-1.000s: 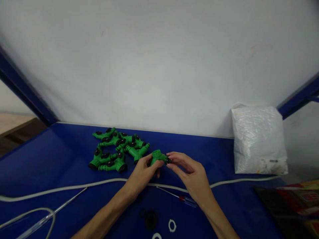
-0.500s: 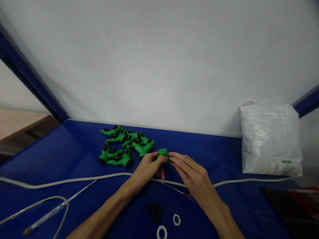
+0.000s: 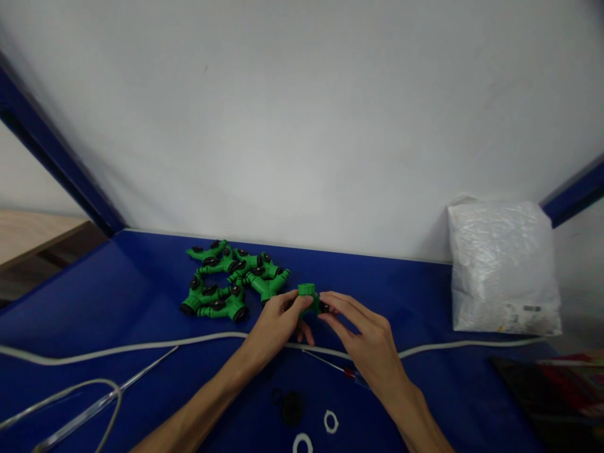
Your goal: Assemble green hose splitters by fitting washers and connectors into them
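Note:
A green hose splitter [image 3: 306,290], its round threaded collar facing up, is gripped between the thumb and fingers of my left hand [image 3: 278,318]. On its right side, the fingertips of my right hand [image 3: 365,327] pinch a small black valve knob [image 3: 323,307]. Both hands partly cover the splitter's body. Just left of my left hand lie several more green Y-shaped splitters with black knobs, the nearest being a Y splitter [image 3: 268,286]. Beneath my right hand a screwdriver [image 3: 330,362] lies partly hidden.
A whitish cable [image 3: 141,345] crosses the blue table [image 3: 391,270]. Towards the front lie a black ring [image 3: 292,408] and two white rings, one a notched washer [image 3: 331,421]. A clear tube-like tool [image 3: 94,409] rests left. A white plastic package [image 3: 503,267] stands at right.
My right hand's fingers have shifted on the splitter's right side, and the black knob now shows between them. My left hand keeps its grip. The whole view has shifted slightly.

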A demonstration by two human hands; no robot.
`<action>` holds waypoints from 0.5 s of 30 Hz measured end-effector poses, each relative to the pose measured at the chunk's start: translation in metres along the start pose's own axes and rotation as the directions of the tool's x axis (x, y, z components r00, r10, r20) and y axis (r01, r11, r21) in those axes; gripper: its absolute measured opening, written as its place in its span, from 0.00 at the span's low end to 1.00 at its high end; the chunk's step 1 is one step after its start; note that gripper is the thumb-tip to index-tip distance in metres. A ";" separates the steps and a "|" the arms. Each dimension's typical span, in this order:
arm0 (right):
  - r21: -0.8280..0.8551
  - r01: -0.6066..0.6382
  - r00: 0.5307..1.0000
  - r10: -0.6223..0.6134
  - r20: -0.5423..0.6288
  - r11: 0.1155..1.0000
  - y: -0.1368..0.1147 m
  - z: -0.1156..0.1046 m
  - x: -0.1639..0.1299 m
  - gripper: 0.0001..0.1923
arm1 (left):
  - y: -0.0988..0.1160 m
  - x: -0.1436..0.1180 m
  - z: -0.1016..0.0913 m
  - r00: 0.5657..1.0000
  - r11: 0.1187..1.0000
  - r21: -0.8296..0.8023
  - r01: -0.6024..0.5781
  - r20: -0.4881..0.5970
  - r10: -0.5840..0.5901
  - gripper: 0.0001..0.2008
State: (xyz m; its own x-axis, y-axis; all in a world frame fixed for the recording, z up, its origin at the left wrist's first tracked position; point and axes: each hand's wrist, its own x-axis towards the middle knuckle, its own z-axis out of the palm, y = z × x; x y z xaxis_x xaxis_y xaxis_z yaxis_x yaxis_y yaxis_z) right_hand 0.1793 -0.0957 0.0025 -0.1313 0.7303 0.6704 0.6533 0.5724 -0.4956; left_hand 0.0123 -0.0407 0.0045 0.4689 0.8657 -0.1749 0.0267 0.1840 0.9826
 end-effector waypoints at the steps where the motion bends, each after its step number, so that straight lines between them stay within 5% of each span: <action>1: 0.012 -0.004 1.000 0.004 0.006 1.000 0.000 0.000 0.000 0.15 | 0.000 0.000 0.000 1.000 1.000 0.019 0.006 -0.004 -0.006 0.15; 15: 0.066 -0.054 0.998 0.056 -0.029 0.996 0.002 0.008 -0.001 0.14 | -0.012 0.001 -0.004 0.995 0.991 0.111 0.081 -0.071 -0.073 0.36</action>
State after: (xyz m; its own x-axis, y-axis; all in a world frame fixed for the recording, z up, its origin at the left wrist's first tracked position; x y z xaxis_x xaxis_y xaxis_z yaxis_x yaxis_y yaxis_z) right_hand 0.1746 -0.0920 -0.0036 -0.0729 0.7501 0.6573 0.6086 0.5556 -0.5665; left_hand 0.0093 -0.0405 -0.0075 0.4022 0.8806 -0.2506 0.1624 0.2007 0.9661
